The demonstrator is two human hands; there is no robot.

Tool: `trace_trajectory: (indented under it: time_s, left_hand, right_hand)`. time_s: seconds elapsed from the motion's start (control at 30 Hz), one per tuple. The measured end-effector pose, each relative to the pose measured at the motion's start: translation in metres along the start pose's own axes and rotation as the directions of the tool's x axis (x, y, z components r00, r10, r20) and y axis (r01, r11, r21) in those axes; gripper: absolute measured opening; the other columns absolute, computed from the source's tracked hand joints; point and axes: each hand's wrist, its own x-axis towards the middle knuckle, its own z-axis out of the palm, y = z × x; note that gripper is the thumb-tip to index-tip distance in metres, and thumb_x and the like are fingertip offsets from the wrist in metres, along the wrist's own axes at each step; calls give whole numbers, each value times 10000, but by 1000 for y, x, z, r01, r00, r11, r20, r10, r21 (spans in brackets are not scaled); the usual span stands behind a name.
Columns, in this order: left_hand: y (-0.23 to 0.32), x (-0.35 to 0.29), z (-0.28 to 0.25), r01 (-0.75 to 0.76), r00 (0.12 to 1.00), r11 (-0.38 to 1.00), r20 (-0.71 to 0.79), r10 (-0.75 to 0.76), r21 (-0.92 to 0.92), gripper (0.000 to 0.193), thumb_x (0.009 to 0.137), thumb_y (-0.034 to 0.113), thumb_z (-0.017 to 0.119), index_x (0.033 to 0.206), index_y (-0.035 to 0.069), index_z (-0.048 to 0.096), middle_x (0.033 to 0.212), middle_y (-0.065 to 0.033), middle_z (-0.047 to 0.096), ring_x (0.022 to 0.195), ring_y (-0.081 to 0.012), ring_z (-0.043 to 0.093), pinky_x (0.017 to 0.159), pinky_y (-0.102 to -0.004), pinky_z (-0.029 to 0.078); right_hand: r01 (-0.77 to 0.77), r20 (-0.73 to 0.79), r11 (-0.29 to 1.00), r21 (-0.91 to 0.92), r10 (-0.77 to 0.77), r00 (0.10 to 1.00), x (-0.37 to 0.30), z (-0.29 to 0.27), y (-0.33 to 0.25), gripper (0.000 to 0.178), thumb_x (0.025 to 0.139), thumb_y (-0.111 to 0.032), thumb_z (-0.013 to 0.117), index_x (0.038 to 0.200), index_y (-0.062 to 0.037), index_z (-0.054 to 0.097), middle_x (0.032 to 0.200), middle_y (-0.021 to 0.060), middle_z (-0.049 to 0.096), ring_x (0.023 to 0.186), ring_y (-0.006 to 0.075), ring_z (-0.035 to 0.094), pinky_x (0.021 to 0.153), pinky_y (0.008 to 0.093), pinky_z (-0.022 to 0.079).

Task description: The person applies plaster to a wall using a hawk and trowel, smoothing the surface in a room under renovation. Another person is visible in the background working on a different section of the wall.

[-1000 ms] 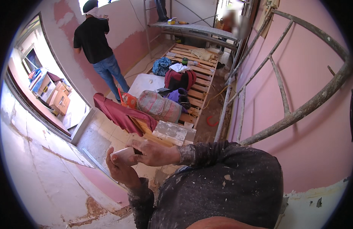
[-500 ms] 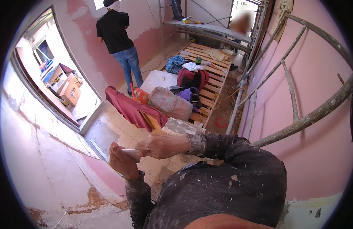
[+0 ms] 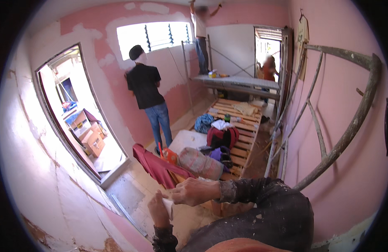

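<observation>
White small flat piece (image 3: 168,206), one, partly hidden: held in the left hand (image 3: 159,211), fingers bent round it, above pale tiled floor (image 3: 144,176). Right hand (image 3: 193,191) curled close beside; whether it grips, cannot tell. Beyond, three people (image 3: 145,86), two blurred.

At the near side, the left hand (image 3: 159,211) grips a small white object (image 3: 168,207), and the right hand (image 3: 194,191) is just beside it, fingers curled; whether it touches is unclear. Just beyond hangs a maroon cloth (image 3: 157,166). Farther back, a red-and-black bag (image 3: 224,137) and a blue patterned bag (image 3: 204,123) lie on a slatted wooden platform (image 3: 246,153). To its left stands a person in a black T-shirt (image 3: 144,89); at the far end, another stands on a scaffold deck (image 3: 242,82). A metal scaffold frame (image 3: 350,126) leans along the pink right wall (image 3: 353,168); cardboard boxes (image 3: 93,143) show through the left doorway.
</observation>
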Motion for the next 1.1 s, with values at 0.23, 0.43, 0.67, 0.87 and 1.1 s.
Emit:
trace_trajectory:
  time_s: [0.23,0.43,0.67,0.87,1.1]
  left_hand:
    - [-23,5,8,-240,969,969,74,236,52,523,1010,405,575,1284,-37,525,955,-78,646,811,-126,619,692,-271,514]
    - [-15,-8,15,-294,934,955,222,280,35,760,958,501,607,1474,39,295,947,-99,671,799,-183,676,671,-314,544]
    - [8,-30,31,-446,895,681,289,339,581,647,856,316,725,1396,107,436,903,-119,691,727,-339,689,600,-418,551]
    - [0,-38,34,-607,786,570,314,532,554,262,874,329,696,1031,123,655,859,-122,692,723,-374,674,587,-455,526]
    - [-27,-34,27,-248,933,908,-169,318,339,613,972,621,482,934,26,623,734,-137,647,622,-245,641,584,-377,515]
  right_hand:
    - [-296,357,933,206,210,910,1,-35,-20,844,762,-383,778,1383,58,414,1217,250,584,1138,388,592,972,450,451]
    - [-147,202,945,292,89,975,-12,-24,-6,830,736,-355,795,1371,35,430,1224,232,570,1147,388,588,998,439,456]
    - [-53,293,998,-15,55,954,-22,-21,-6,598,725,-214,718,1246,0,515,1111,218,617,1036,390,627,856,472,525]
    - [-132,242,991,7,127,962,-31,-11,-9,512,663,-126,705,1138,-2,559,859,213,673,811,414,676,697,481,535]
    - [-218,-75,674,706,378,923,-39,49,-6,449,849,-217,740,1164,53,569,898,129,618,776,252,606,699,364,508]
